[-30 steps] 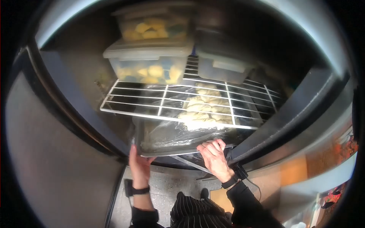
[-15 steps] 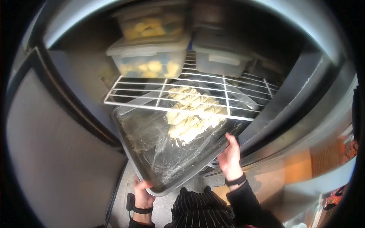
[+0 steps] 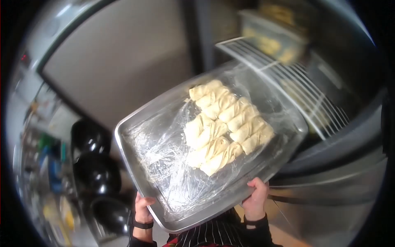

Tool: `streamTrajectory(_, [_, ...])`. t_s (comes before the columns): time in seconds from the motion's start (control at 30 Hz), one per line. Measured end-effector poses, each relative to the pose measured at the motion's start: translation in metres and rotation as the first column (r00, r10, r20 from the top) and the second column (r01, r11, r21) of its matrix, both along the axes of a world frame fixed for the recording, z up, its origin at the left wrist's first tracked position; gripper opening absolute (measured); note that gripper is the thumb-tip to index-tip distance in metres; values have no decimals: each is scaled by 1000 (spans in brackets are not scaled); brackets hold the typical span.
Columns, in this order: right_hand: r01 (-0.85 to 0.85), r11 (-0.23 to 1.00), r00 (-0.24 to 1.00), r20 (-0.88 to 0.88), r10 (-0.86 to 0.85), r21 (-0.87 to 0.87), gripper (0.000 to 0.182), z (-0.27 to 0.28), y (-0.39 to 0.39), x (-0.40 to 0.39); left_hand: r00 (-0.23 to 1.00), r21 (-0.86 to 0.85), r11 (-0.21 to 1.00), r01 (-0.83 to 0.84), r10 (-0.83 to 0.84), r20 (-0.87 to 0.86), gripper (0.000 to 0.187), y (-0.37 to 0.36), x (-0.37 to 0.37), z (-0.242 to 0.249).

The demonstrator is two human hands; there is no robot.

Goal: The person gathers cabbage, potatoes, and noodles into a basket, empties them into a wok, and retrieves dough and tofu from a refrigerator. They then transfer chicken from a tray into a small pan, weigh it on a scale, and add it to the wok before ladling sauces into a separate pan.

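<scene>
Behind everything stands a grey door (image 3: 131,57), with a white wire rack (image 3: 284,84) to the right. Between the two hands, the metal tray (image 3: 173,220) hangs in mid-air, its long axis slanting from lower left to upper right. Pale twisted dough (image 3: 236,121) covers its middle, clear film (image 3: 156,156) alongside. The left hand (image 3: 143,213)'s fingers pinch the short rim near the closest corner; the right hand (image 3: 255,201)'s pinch the near long rim.

White wire shelf (image 3: 284,91), plastic tub (image 3: 269,40) on it, three black bowls (image 3: 98,173), grey door panel (image 3: 123,61)
</scene>
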State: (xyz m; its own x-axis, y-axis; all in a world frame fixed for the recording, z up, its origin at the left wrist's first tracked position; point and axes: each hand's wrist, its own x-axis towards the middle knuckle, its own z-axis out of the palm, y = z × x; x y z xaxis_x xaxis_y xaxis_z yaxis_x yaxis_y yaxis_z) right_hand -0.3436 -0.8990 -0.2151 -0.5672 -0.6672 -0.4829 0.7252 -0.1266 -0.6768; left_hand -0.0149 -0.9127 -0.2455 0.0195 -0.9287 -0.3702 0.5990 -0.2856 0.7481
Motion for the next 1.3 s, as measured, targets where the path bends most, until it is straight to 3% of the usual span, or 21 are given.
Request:
streamTrajectory(0.07, [9,999,1000,8,-9,-41,35,-6,5,-3,999,-33,999,-9,10,33,54,4,-1,2])
streamTrajectory(0.13, [-109,992,994,10,110,-55,39,-21,5,-30,990,63,998,-11,3,138,59,16,-28,12])
streamTrajectory(0.2, [-126,992,988,84,127,-17,39,-19,-6,-53,975,93,989,-117,96,201,65,38,-50,21])
streamTrajectory(0.27, [-328,940,906,250,341,-90,45,20,-40,-86,955,144,962,-232,198,220,67,91,-56,-1])
streamTrajectory(0.33, [-501,859,842,167,512,-109,43,-9,-74,-114,925,110,945,-309,272,264,66,91,-106,27])
streamTrajectory(0.4, [-546,837,836,-62,546,9,36,-48,-91,-124,915,28,940,-339,323,241,61,111,-133,20])
streamTrajectory(0.47, [-605,796,794,-58,606,36,31,-81,-110,-133,867,3,897,-441,426,258,59,130,-163,-12])
streamTrajectory(0.5, [-693,714,718,9,696,102,36,-62,-130,-144,814,24,864,-502,463,352,57,132,-189,33])
streamTrajectory(0.53, [-735,659,671,27,741,158,40,-71,-138,-148,799,24,848,-529,488,352,57,138,-200,30])
streamTrajectory(0.67, [-862,458,464,-28,886,219,38,-59,-187,-155,638,102,651,-752,682,357,55,151,-277,2])
streamTrajectory(0.7, [-845,487,484,-73,872,222,22,-43,-197,-152,570,113,566,-817,758,317,56,149,-300,0])
streamTrajectory(0.73, [-850,482,469,-111,876,213,22,-25,-217,-156,491,106,480,-871,833,254,57,139,-324,-1])
streamTrajectory(0.8, [-954,271,252,-145,957,130,22,-48,-235,-121,314,96,301,-949,929,194,63,141,-341,-28])
streamTrajectory(0.87, [-985,123,113,-85,990,118,23,-45,-246,-91,206,145,182,-973,963,172,69,142,-358,-19])
streamTrajectory(0.93, [-997,-61,-68,-164,984,51,26,-30,-294,-31,103,181,70,-981,978,181,64,105,-354,-19])
streamTrajectory(1.0, [-968,-247,-229,-256,939,-42,35,27,-279,102,-4,186,-26,-982,993,116,57,126,-271,-7])
streamTrajectory(1.03, [-944,-318,-289,-242,926,-90,41,41,-304,123,-78,143,-95,-985,990,120,51,102,-258,-5])
streamTrajectory(1.07, [-924,-381,-366,-223,903,-23,45,49,-330,133,-102,136,-114,-984,991,91,47,70,-245,3])
streamTrajectory(1.13, [-951,-301,-274,-248,929,-75,47,53,-299,169,-94,87,-98,-991,994,47,38,66,-165,-5])
streamTrajectory(1.2, [-938,-343,-315,-288,904,-50,47,22,-267,167,-44,22,-45,-999,999,27,35,58,-88,-32])
streamTrajectory(1.3, [-914,-392,-404,-311,860,104,38,-16,-253,110,20,-35,18,-999,998,-56,35,9,-5,-27])
